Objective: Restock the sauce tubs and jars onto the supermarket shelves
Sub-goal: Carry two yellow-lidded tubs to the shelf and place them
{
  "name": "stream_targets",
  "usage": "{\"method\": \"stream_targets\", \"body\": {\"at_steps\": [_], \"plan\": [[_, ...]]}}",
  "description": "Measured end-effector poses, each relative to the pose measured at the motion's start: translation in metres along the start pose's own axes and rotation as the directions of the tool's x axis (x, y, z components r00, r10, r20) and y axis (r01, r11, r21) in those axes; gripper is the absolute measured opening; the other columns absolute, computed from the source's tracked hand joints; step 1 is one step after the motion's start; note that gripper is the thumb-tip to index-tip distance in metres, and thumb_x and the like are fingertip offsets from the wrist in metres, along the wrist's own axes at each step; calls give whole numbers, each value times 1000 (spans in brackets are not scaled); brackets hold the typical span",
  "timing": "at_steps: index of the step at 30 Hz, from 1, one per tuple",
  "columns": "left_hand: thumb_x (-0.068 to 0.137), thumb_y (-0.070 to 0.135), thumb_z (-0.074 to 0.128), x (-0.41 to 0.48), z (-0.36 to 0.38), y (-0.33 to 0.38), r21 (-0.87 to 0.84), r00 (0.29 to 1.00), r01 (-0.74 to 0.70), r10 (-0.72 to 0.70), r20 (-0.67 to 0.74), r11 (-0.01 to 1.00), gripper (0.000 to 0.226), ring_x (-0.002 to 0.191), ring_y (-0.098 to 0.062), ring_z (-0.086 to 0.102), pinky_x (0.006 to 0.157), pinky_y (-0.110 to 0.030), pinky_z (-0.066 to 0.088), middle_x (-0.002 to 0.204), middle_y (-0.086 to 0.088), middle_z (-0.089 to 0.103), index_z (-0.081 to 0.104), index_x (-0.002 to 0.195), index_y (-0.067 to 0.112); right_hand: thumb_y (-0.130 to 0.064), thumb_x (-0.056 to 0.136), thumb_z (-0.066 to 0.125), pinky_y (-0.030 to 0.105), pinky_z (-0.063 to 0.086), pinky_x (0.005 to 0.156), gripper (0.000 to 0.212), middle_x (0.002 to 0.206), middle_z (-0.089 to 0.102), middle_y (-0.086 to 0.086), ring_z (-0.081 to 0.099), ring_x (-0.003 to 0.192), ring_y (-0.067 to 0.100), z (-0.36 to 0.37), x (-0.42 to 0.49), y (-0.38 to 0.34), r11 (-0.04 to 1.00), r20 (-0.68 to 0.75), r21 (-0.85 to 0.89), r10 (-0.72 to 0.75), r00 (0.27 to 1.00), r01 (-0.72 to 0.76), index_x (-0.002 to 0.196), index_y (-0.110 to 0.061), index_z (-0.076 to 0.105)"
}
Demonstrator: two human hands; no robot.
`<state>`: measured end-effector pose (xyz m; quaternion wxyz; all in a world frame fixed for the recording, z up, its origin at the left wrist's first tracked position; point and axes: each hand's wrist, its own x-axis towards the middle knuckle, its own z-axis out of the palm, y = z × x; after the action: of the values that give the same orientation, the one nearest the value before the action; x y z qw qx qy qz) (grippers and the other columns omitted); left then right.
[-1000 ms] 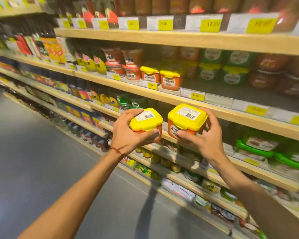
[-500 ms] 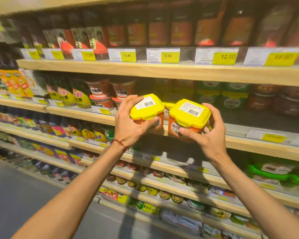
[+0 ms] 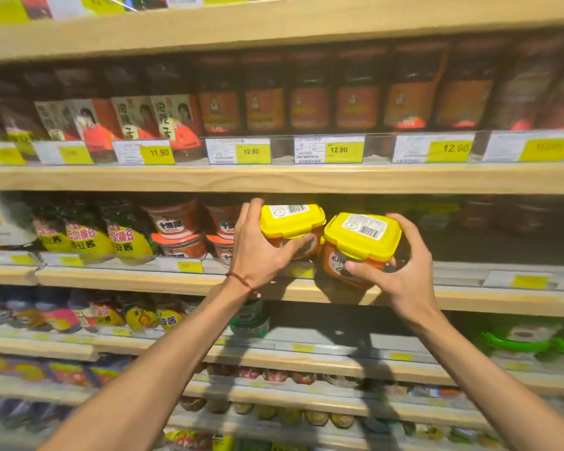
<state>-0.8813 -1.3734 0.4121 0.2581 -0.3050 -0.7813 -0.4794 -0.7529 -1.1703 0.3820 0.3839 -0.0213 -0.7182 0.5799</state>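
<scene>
L hand (image 3: 258,255) grips left tub (image 3: 292,220), R hand (image 3: 404,276) grips right tub (image 3: 360,237) (both yellow-lidded).

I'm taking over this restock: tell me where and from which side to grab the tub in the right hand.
Grip the yellow-lidded tub on its orange body just under the lid, coming from the front and below, as the right hand does. The overhanging lid gives a ledge; the other tub crowds its left, and the shelf board sits close above.

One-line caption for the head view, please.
Left hand grips left tub, right hand grips right tub, both yellow-lidded, at the shelf edge.
</scene>
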Motion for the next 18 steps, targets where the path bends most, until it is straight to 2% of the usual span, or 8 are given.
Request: {"method": "stream_targets", "body": {"at_steps": [3,5,8,10,12,15,16,18], "plan": [[53,71,78,4,4,-2,-17,998,68,-68,-12,998,83,86,-13,48,71,-13,37,96,-5,51,49,99,9,-20,54,94,16,54,84,95,121,67,-13,66,112,3,5,-2,1,1000,-5,-3,-4,1000,4,138,-12,52],[49,72,81,3,6,-4,-49,992,123,-124,-18,991,86,89,-16,52,76,-24,45,97,-5,50,45,98,11,-21,54,94,16,55,85,95,121,67,-13,66,112,3,8,-1,0,1000,-13,-1,5,1000,-5,138,-13,52],[41,75,90,5,7,-10,-137,975,220,-224,-8,966,95,104,-22,62,88,-44,58,107,-6,53,38,101,23,-20,54,94,17,55,84,94,119,68,-11,67,111,4,11,0,-1,1000,-16,5,20,1000,-20,137,-12,52],[33,77,91,7,7,-12,-157,961,272,-275,0,949,98,105,-24,65,85,-47,59,108,-8,58,34,98,30,-19,54,94,17,56,82,93,119,69,-6,68,109,4,13,0,-1,999,-18,22,25,1000,-24,137,-12,52],[33,77,90,7,7,-8,-149,957,284,-289,-11,947,95,99,-23,67,80,-47,60,104,-8,61,34,94,31,-19,54,94,18,56,82,93,120,69,-3,68,108,4,14,0,-1,999,-19,36,29,999,-29,137,-12,53],[45,69,91,0,4,3,-127,968,234,-243,-56,964,82,91,-19,62,77,-42,57,98,-2,59,46,95,22,-18,54,93,17,56,81,94,121,68,-2,68,108,2,15,-2,-1,998,-20,42,38,999,-37,137,-12,52],[49,64,92,-2,4,7,-111,973,214,-222,-67,971,79,91,-17,59,80,-36,55,101,0,59,52,99,17,-18,54,93,17,56,81,93,121,68,-3,68,109,2,14,-2,-1,999,-20,39,38,999,-37,137,-12,52],[55,53,95,-7,4,12,-85,975,199,-206,-83,976,89,101,-2,49,89,-8,42,115,1,59,60,124,8,-17,54,95,17,56,81,94,121,68,-5,68,110,3,13,-3,-1,999,-13,36,38,999,-37,137,-14,52]]}}
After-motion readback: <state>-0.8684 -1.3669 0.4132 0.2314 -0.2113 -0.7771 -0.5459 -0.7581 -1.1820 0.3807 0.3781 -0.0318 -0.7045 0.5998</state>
